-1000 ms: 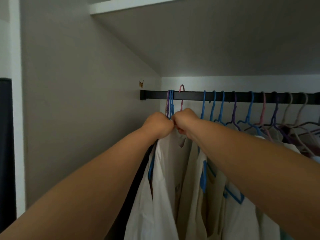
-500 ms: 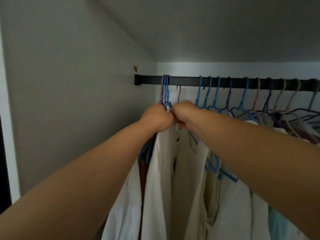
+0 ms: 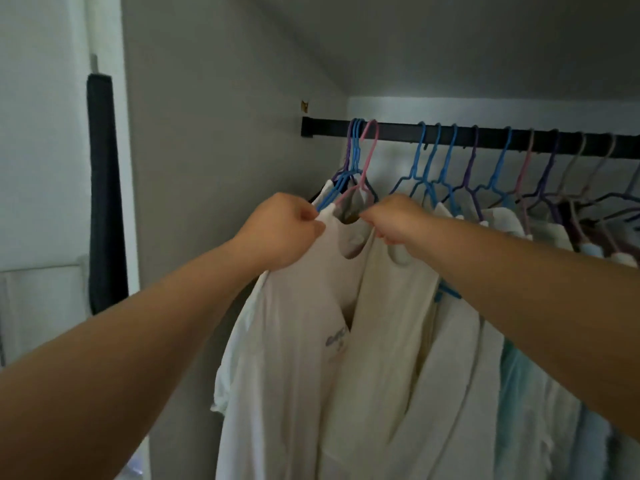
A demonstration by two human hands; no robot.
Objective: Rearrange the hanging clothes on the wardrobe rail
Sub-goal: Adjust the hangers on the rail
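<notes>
A black wardrobe rail (image 3: pixel 394 133) runs from the left wall to the right. A pink hanger (image 3: pixel 367 150) carrying a white T-shirt (image 3: pixel 298 341) hooks onto the rail beside a bunch of blue and purple hangers (image 3: pixel 353 147) at the left end. My left hand (image 3: pixel 280 230) is closed on the shirt's left shoulder at the collar. My right hand (image 3: pixel 398 220) is closed on the right shoulder, where a cream garment (image 3: pixel 388 323) also hangs. Further hangers (image 3: pixel 502 161) with pale clothes fill the rail to the right.
The wardrobe's grey side wall (image 3: pixel 214 168) stands close on the left, its sloped ceiling (image 3: pixel 450 39) above. A dark strip (image 3: pixel 104 192) hangs outside the wardrobe at far left. A pale blue garment (image 3: pixel 530 410) hangs lower right.
My hands have moved apart, each now on one shoulder of the white T-shirt. The pink hanger's hook has come onto the rail next to the left bunch. The view has shifted left and down.
</notes>
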